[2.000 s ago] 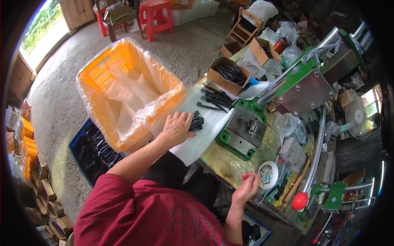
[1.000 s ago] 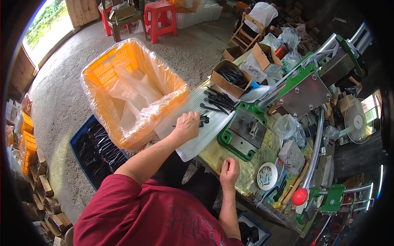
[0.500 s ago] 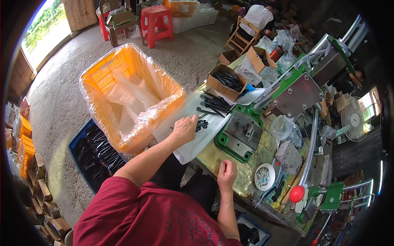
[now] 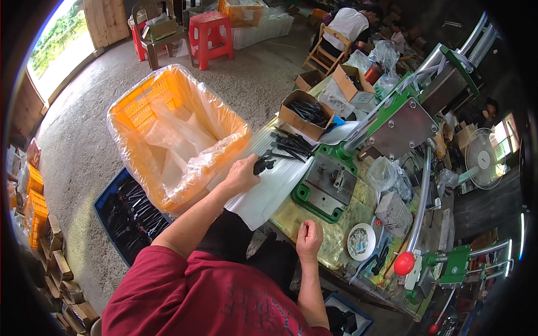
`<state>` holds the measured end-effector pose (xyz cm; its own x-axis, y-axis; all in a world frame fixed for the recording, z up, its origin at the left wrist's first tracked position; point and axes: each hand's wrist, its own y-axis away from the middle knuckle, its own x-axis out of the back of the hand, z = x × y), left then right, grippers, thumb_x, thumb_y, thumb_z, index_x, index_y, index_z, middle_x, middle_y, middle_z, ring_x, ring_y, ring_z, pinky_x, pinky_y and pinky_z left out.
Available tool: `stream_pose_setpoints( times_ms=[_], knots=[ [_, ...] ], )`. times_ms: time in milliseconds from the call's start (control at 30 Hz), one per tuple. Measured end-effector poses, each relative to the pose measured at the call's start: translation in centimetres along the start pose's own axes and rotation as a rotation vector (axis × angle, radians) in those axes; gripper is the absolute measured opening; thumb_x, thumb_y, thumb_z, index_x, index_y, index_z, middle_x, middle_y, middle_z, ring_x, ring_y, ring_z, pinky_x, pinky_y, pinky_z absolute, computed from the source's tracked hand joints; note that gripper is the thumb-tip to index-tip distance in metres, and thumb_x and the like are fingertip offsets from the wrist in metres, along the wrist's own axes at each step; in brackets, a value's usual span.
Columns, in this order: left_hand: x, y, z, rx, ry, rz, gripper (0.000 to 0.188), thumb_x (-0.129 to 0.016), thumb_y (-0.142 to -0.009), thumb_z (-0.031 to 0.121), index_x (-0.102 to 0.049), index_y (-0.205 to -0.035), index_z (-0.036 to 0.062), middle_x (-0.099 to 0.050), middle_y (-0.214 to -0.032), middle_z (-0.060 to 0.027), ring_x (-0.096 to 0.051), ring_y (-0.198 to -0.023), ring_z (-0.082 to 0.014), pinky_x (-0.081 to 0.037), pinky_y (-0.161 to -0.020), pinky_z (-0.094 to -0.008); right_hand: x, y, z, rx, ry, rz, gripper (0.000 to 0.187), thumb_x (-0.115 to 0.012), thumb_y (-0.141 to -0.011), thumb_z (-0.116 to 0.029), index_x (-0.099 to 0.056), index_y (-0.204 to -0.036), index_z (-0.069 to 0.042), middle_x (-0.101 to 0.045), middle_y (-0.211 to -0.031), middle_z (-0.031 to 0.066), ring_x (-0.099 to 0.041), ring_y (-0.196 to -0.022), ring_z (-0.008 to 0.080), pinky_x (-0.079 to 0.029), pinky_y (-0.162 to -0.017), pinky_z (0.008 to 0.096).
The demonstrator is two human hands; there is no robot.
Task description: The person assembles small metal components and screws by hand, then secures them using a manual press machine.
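Observation:
My left hand [image 4: 242,175] is closed around a small bunch of black strip-like parts [image 4: 263,164], whose ends stick out past the fingers. It is over the white ribbed sheet [image 4: 266,193], close to the near right rim of a lined yellow crate [image 4: 238,134]. More long black parts [image 4: 294,144] lie in a loose pile at the sheet's far end. My right hand [image 4: 309,238] rests at the table's near edge, fingers curled in; whether anything is inside cannot be seen. Just beyond it stands a green hand press, its steel base plate [image 4: 330,187] holding a small metal fixture.
A cardboard box of black parts [image 4: 305,115] stands behind the press. A white bowl [image 4: 361,242] of small pieces and a grey block [image 4: 394,215] sit to the right, near the red-knobbed lever [image 4: 404,263]. A blue tray [image 4: 103,210] of black parts is on the floor.
My left hand has drawn a little left and toward the crate, carrying the bunch of black parts off from the pile. My right hand has stayed in place.

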<state>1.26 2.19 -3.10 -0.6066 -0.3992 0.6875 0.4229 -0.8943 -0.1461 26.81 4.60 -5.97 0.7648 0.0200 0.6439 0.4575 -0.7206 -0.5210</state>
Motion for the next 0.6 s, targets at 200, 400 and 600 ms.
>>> stream_pose_setpoints(
  times_ms=[200,400,600],
  knots=[
    [1.6,-0.7,0.7,0.111,0.229,0.097,0.029,-0.056,-0.057,0.008,-0.044,-0.082,0.0001,-0.051,-0.070,-0.0188,-0.051,-0.069,-0.0308,-0.040,-0.062,-0.0346,0.0,0.1,0.2,-0.012,-0.009,0.009,0.005,-0.052,-0.074,-0.005,-0.050,-0.076,-0.001,-0.049,-0.067,0.0115,-0.047,-0.062,0.0283,-0.038,-0.057,0.0361],
    [0.4,-1.6,-0.1,0.063,0.535,0.141,0.026,-0.054,-0.059,0.003,-0.047,-0.084,0.0025,-0.040,-0.067,0.0026,-0.037,-0.062,-0.0070,-0.034,-0.055,-0.0209,0.9,-2.2,-1.9,-0.226,-0.181,0.011,0.007,-0.051,-0.077,-0.008,-0.052,-0.076,-0.001,-0.051,-0.067,0.0106,-0.050,-0.060,0.0233,-0.040,-0.055,0.0314],
    [-1.5,-0.6,-0.4,-0.083,0.626,0.288,0.028,-0.054,-0.059,0.002,-0.048,-0.086,0.0025,-0.040,-0.066,-0.0017,-0.038,-0.062,-0.0104,-0.036,-0.057,-0.0236,-2.3,-8.2,-5.1,-0.145,-0.493,-0.126,0.017,-0.049,-0.080,-0.010,-0.050,-0.093,0.000,-0.053,-0.082,0.0104,-0.050,-0.067,0.0167,-0.041,-0.062,0.0277]
  ],
)
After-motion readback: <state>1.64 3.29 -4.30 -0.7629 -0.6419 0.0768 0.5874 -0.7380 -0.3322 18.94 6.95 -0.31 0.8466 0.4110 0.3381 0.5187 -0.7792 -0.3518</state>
